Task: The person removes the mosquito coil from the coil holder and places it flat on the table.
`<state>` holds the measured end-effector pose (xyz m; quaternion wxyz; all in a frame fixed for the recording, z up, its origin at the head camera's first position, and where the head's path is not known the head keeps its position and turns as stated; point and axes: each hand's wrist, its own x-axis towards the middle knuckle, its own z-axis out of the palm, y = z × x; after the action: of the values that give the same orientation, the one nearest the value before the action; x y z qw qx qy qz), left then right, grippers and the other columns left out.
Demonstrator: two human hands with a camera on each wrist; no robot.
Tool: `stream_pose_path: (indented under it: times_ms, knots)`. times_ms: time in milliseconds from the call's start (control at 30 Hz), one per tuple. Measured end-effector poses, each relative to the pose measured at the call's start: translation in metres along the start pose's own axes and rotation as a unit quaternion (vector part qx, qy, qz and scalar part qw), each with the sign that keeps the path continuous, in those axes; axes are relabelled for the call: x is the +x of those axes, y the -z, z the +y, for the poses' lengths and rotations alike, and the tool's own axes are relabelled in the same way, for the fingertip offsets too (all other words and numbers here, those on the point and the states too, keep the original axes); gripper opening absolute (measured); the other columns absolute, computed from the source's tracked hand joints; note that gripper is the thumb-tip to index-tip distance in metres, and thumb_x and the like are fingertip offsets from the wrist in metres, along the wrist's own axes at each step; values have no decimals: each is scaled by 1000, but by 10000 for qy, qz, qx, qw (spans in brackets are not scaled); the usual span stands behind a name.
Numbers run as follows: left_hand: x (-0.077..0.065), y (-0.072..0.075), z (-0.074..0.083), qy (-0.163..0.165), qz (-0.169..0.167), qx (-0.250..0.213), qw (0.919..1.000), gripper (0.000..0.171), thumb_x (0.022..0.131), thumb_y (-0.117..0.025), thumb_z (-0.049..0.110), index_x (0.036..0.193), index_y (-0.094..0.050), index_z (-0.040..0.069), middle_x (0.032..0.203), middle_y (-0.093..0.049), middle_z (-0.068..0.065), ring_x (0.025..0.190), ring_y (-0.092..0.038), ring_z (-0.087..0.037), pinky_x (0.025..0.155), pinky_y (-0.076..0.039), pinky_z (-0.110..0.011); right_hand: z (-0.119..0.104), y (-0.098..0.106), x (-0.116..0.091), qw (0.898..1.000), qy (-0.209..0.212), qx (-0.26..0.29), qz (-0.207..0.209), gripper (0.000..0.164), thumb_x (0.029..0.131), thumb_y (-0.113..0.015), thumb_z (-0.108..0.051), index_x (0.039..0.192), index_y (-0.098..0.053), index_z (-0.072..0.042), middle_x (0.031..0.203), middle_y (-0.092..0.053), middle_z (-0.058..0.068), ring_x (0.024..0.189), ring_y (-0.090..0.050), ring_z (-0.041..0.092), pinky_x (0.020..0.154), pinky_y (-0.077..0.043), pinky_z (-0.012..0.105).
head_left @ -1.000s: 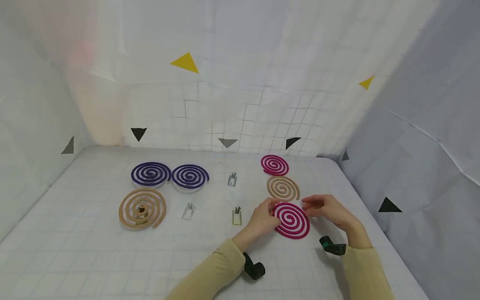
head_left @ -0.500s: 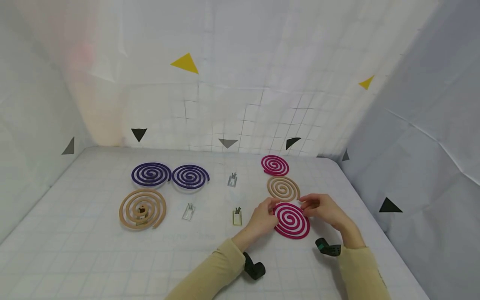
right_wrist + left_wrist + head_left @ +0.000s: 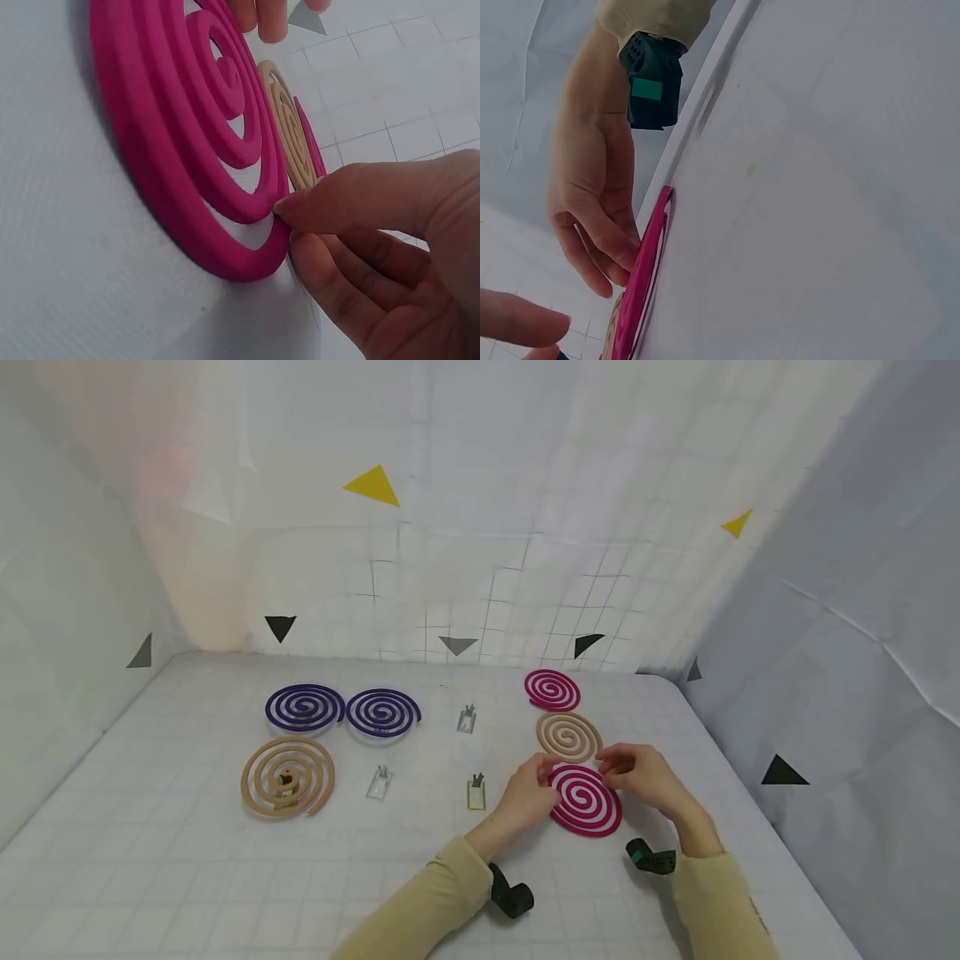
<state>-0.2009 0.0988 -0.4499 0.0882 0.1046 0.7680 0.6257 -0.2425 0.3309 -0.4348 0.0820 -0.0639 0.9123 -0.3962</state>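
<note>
A pink mosquito coil (image 3: pixel 582 795) lies near the right of the table, between both hands. My right hand (image 3: pixel 645 777) pinches its outer end between thumb and forefinger, plainest in the right wrist view, where the coil (image 3: pixel 159 180) looks tilted. At the coil's left edge is my left hand (image 3: pixel 527 795); the left wrist view shows its finger and thumb apart, nothing between them, beside the coil (image 3: pixel 639 292). Just behind lies a tan coil (image 3: pixel 570 739), and beyond it a second pink coil (image 3: pixel 552 690).
Two purple coils (image 3: pixel 306 707) sit side by side at the back left. A larger tan coil (image 3: pixel 251 781) in front of them has a small metal stand at its centre. Several small metal stands (image 3: pixel 476 795) stand mid-table. Fabric walls (image 3: pixel 862 710) enclose the table.
My right hand has shifted slightly left and away from me along the pink coil's edge. The left hand and the coils have stayed nearly in place.
</note>
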Motion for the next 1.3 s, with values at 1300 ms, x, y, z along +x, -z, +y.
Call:
stream_pose_path:
  times_ms: [1300]
  knots:
    - [-60,234,6,-279,1878,608,9799,53,93,-52,-3,145,-42,-4,151,-43,-25,138,-43,-39,118,-36,-45,-195,-136,23,9296,640,3602,445,49,93,-63,-2,140,-50,-5,136,-57,15,125,-59,30,110,-46,42]
